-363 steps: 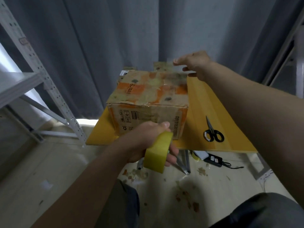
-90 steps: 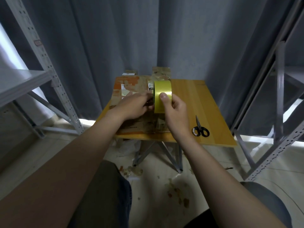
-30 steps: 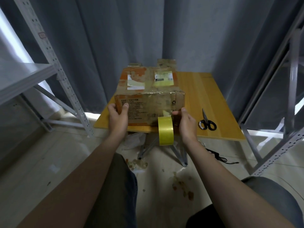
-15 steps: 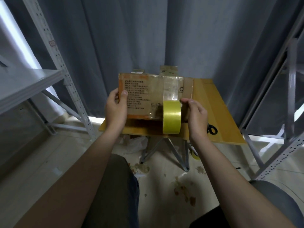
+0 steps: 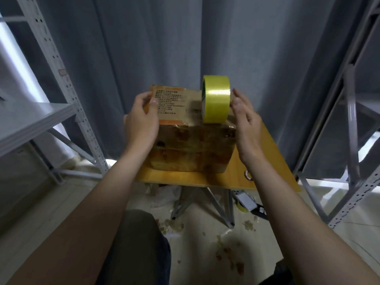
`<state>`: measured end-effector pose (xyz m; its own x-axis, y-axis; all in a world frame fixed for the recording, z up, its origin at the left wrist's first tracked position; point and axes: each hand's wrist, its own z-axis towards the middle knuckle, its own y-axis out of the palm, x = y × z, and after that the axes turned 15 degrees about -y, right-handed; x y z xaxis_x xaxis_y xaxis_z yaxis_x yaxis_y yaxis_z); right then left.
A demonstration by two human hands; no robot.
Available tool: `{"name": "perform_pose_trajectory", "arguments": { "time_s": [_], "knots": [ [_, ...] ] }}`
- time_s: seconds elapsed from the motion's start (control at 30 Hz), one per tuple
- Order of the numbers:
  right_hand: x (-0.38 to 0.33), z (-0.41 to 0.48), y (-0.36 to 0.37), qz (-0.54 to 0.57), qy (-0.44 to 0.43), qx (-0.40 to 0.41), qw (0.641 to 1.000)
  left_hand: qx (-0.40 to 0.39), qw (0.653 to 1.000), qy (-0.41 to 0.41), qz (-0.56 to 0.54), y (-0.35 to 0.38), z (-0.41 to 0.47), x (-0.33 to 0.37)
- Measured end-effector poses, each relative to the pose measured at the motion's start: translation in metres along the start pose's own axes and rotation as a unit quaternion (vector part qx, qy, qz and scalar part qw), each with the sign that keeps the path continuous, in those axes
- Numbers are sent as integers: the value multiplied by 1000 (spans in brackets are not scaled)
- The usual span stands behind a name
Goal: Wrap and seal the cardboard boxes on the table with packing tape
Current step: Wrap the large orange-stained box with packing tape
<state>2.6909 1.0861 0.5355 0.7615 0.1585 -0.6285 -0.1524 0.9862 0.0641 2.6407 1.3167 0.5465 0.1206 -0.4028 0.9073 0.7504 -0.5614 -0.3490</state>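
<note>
Box [image 5: 191,149] on the table [image 5: 185,178], left of centre, its printed panel tipped up to face us above a tape-glazed face. The yellow roll [image 5: 217,99] stands on edge against the box's upper right. Left hand [image 5: 141,122] grips the top left corner, thumb curled onto the printed panel, fingers wrapped behind. Right hand [image 5: 245,120] is at the right side, fingers straight and loosely spread, thumb just beside the roll; can't tell if it touches. A scissor loop [image 5: 247,175] peeks out near the right wrist. Grey curtain [image 5: 185,38] behind, metal racks [image 5: 61,79] left and right, paper scraps [image 5: 226,249] on the floor below.
</note>
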Motion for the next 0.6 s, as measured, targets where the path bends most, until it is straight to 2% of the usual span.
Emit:
{"name": "perform_pose_trajectory", "arguments": {
  "time_s": [0.2, 0.37, 0.5, 0.53, 0.6],
  "knots": [
    [18, 28, -5, -19, 22, -52, 998, -1, 984, 25, 176, 10, 11, 15],
    [45, 45, 3, -123, 16, -127, 984, -27, 931, 18, 364, 30, 26, 34],
    [63, 59, 5, -167, 8, -139, 976, -53, 901, 4, 431, 47, 33, 45],
    [66, 63, 3, -169, 7, -144, 975, -65, 894, 16, 443, 50, 35, 47],
    [68, 68, 0, -160, 5, -162, 974, -111, 872, 95, 468, 55, 39, 50]
  ]
}}
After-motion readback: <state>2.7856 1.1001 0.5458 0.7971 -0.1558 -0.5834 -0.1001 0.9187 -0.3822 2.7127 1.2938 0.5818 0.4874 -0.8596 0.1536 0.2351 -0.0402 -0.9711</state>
